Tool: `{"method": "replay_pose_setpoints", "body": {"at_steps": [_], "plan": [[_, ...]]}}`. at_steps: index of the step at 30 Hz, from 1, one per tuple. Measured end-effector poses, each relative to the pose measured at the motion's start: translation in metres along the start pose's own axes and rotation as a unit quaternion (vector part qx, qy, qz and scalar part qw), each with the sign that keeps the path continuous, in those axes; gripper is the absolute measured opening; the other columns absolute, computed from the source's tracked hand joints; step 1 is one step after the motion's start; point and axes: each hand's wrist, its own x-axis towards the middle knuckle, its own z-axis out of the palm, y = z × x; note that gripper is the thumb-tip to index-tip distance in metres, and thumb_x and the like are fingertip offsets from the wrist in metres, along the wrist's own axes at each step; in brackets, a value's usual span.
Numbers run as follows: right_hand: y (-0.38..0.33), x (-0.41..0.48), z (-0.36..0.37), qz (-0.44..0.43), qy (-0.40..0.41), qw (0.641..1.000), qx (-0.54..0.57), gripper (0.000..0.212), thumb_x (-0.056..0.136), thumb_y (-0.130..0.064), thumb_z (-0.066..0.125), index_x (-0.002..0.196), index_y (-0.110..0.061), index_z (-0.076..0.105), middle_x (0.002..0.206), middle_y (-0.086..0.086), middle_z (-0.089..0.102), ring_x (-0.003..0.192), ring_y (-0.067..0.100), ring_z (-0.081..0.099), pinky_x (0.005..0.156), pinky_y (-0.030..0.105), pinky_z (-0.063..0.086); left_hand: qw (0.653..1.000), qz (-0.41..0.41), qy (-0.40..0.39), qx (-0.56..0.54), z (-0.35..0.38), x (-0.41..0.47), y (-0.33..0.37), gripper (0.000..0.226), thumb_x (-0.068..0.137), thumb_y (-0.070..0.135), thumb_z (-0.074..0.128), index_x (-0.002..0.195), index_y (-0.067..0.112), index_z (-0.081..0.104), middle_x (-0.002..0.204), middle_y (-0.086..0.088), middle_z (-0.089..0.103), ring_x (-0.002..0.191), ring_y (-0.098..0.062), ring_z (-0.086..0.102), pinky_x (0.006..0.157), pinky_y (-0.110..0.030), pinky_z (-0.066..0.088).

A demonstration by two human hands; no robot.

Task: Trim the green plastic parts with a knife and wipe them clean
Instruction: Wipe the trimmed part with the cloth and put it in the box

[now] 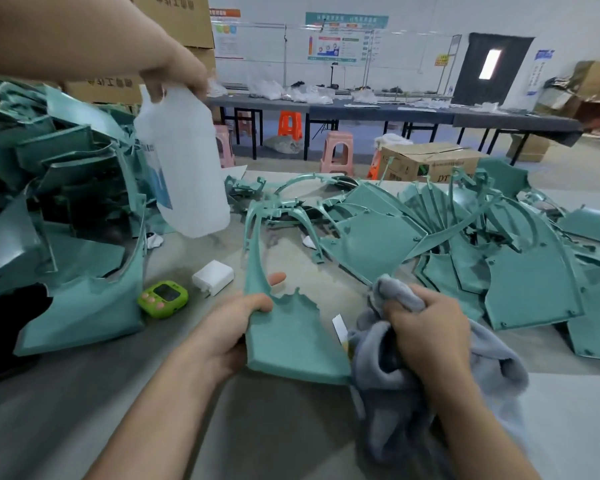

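Note:
My left hand [229, 327] grips the left edge of a green plastic part [288, 337] with a long curved arm, held just above the table in front of me. My right hand [426, 327] clutches a bunched grey cloth [388, 368] at the part's right edge. A white and yellow knife [340, 329] peeks out between the part and the cloth. Another person's hand [174, 71] reaches in from the upper left and holds a translucent white bottle [184, 161] by its top, hanging over the table.
A tall heap of green parts [59, 188] fills the left; a spread of flat green panels [482, 244] covers the right. A green timer [163, 298] and white charger [212, 277] lie on the grey table. Stools, boxes and long tables stand behind.

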Motion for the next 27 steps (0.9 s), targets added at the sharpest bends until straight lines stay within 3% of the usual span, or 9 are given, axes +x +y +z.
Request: {"method": "replay_pose_setpoints", "body": {"at_steps": [3,5,11,14,16,19,21,25,27], "plan": [[0.002,-0.003,0.0,-0.115,0.011,0.989,-0.092,0.024,0.092,-0.029,0.066,0.07,-0.025,0.06,0.056,-0.006,0.057,0.064,0.019,0.055,0.054,0.033,0.033,0.999,0.024,-0.027,0.032,0.001,-0.001,-0.002,0.057,0.086,-0.01,0.053,0.124,0.029,0.07,0.115,-0.015,0.074,0.104,-0.039,0.071,0.09,-0.046,0.057],[0.0,-0.003,0.001,-0.152,-0.012,0.975,-0.162,0.021,0.091,-0.026,0.064,0.071,-0.023,0.058,0.063,-0.01,0.057,0.077,0.025,0.053,0.065,0.036,0.034,0.998,0.047,-0.02,0.041,0.002,-0.001,-0.001,0.055,0.081,-0.01,0.063,0.123,0.025,0.068,0.111,-0.015,0.075,0.095,-0.036,0.074,0.078,-0.041,0.061],[0.0,-0.006,-0.006,-0.119,-0.089,0.967,-0.206,0.026,0.084,-0.047,0.06,0.074,-0.025,0.051,0.067,-0.007,0.06,0.071,0.02,0.058,0.068,0.039,0.046,0.989,0.097,0.079,0.085,-0.002,0.004,-0.004,0.037,0.079,-0.008,0.074,0.112,0.01,0.072,0.094,-0.014,0.078,0.074,-0.025,0.074,0.06,-0.031,0.059],[-0.001,-0.005,-0.008,-0.106,-0.114,0.964,-0.214,0.016,0.086,-0.039,0.058,0.077,-0.027,0.053,0.069,-0.006,0.062,0.071,0.022,0.06,0.066,0.04,0.049,0.98,0.099,0.109,0.134,-0.001,0.009,-0.007,0.015,0.094,0.009,0.068,0.105,0.013,0.077,0.093,-0.012,0.078,0.076,-0.022,0.075,0.061,-0.027,0.058],[-0.005,-0.005,-0.007,-0.093,-0.108,0.964,-0.222,0.005,0.085,-0.035,0.059,0.085,-0.031,0.057,0.078,-0.007,0.066,0.082,0.027,0.063,0.071,0.039,0.046,0.982,0.086,0.114,0.124,0.001,0.01,-0.007,0.026,0.102,0.022,0.058,0.096,0.015,0.082,0.093,-0.015,0.078,0.078,-0.025,0.076,0.061,-0.028,0.058],[-0.014,-0.014,0.003,-0.155,-0.041,0.95,-0.27,0.06,0.081,-0.037,0.071,0.138,-0.031,0.055,0.127,-0.004,0.065,0.122,0.027,0.055,0.104,0.04,0.032,0.987,0.087,0.101,0.086,0.005,0.01,-0.007,0.036,0.105,0.027,0.05,0.092,0.02,0.083,0.094,-0.017,0.078,0.081,-0.027,0.077,0.062,-0.03,0.059],[-0.029,-0.026,0.013,-0.267,-0.008,0.938,-0.221,0.069,0.081,-0.038,0.07,0.146,-0.024,0.05,0.14,-0.003,0.059,0.131,0.024,0.05,0.113,0.04,0.029,0.99,0.09,0.087,0.07,0.008,0.01,-0.006,0.032,0.104,0.022,0.052,0.095,0.019,0.083,0.098,-0.018,0.077,0.085,-0.029,0.076,0.067,-0.032,0.059],[-0.052,-0.04,0.039,-0.242,-0.172,0.943,-0.153,0.068,0.091,-0.04,0.062,0.154,-0.032,0.037,0.145,-0.004,0.057,0.137,0.02,0.046,0.114,0.036,0.032,0.993,0.102,0.031,0.046,0.004,0.005,-0.001,0.026,0.099,0.009,0.057,0.102,0.02,0.08,0.1,-0.019,0.076,0.089,-0.031,0.076,0.068,-0.036,0.06],[-0.058,-0.031,0.044,-0.18,-0.219,0.947,-0.15,0.059,0.093,-0.037,0.062,0.148,-0.039,0.04,0.123,-0.001,0.066,0.119,0.027,0.056,0.095,0.038,0.042,0.992,0.117,0.022,0.037,0.002,0.002,0.0,0.024,0.097,0.008,0.059,0.099,0.018,0.08,0.098,-0.02,0.076,0.085,-0.031,0.075,0.067,-0.036,0.06]]}}
